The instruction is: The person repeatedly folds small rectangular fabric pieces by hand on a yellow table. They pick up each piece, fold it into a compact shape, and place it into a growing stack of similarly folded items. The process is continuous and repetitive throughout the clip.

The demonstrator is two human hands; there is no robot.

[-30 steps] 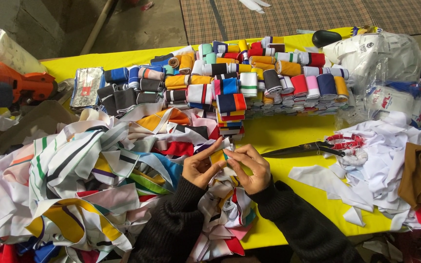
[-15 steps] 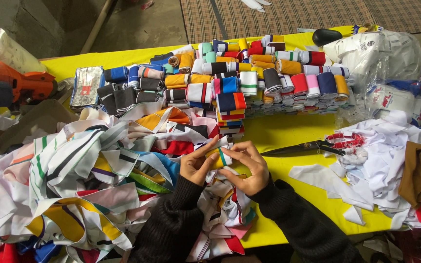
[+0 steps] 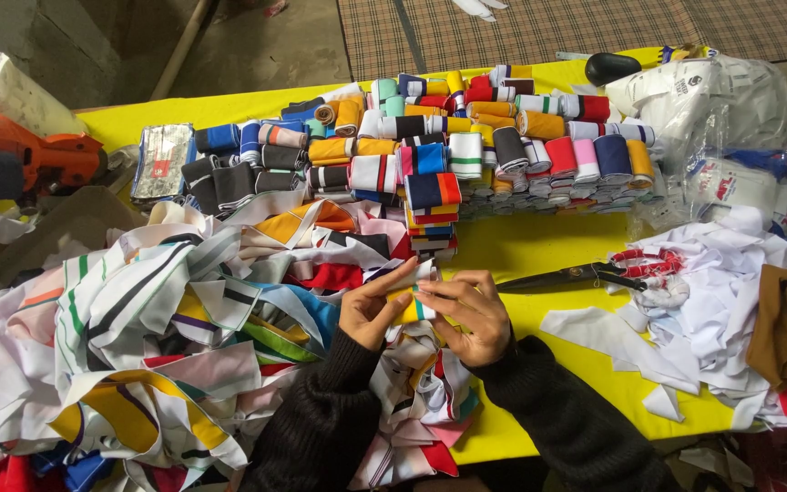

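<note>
Both hands meet at the middle of the yellow tabletop [image 3: 539, 246], closed together on one small fabric roll [image 3: 409, 305], yellow and white with a green stripe. The left hand [image 3: 371, 310] pinches its left end, thumb up; the right hand [image 3: 468, 314] wraps fingers over the right end. Loose striped strips [image 3: 166, 310] are heaped to the left. Rolled stacks [image 3: 466, 150] stand just behind, scissors [image 3: 585, 273] lie to the right beside white scraps [image 3: 712, 301].
</note>
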